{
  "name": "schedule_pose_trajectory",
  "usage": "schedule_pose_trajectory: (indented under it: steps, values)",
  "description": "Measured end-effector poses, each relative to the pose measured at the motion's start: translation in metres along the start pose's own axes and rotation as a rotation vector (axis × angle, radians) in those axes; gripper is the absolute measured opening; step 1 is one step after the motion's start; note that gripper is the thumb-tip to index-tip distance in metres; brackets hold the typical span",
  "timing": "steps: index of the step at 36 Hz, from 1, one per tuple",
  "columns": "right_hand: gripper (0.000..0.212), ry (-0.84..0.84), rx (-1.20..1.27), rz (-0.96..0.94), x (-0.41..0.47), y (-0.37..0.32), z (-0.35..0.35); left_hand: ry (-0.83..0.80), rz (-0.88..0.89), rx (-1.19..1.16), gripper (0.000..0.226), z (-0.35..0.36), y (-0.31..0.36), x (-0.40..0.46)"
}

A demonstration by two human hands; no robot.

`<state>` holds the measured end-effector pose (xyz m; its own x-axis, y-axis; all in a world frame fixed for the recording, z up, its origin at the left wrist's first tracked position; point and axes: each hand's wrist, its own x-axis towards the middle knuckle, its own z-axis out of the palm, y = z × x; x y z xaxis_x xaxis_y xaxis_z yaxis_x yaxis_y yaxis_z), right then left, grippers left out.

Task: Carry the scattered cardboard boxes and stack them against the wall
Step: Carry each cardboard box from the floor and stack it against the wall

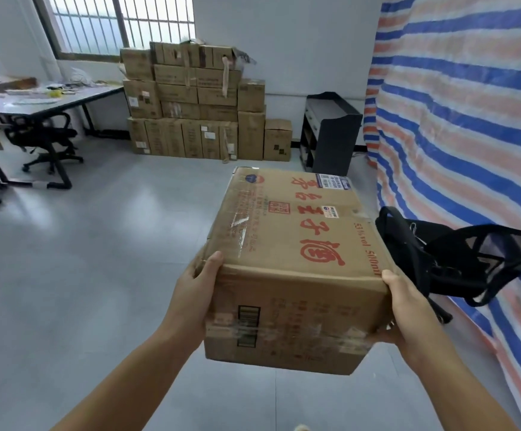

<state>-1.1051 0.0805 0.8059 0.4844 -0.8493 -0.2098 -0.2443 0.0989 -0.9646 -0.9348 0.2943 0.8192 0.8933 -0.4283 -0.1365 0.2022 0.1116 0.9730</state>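
The cardboard box [296,269] rides between both palms: left hand [195,290] and right hand [408,309] clasp its opposite near corners (thumbs on top), keeping it level; the wall stack [191,104] lies well beyond

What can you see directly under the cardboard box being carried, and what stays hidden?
Grey floor lies below the carried box, which the left hand and right hand hold at its sides. The box's underside, and any fingers curled beneath it, are hidden.

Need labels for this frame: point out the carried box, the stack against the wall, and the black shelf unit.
carried box [296,231]: head view, top face.
stack [191,101]: head view, front.
black shelf unit [335,141]: head view, side panel.
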Motion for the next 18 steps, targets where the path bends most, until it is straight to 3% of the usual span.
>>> schedule_pose_trajectory:
  steps: [10, 18]
  values:
    - [0.021, -0.056, -0.033, -0.033, 0.207, -0.072, 0.011, 0.035, 0.001, -0.047, 0.015, 0.11, 0.009, 0.173]
    - [0.024, -0.139, -0.066, -0.063, 0.343, -0.116, 0.065, 0.114, 0.005, -0.058, 0.015, 0.141, 0.026, 0.306]
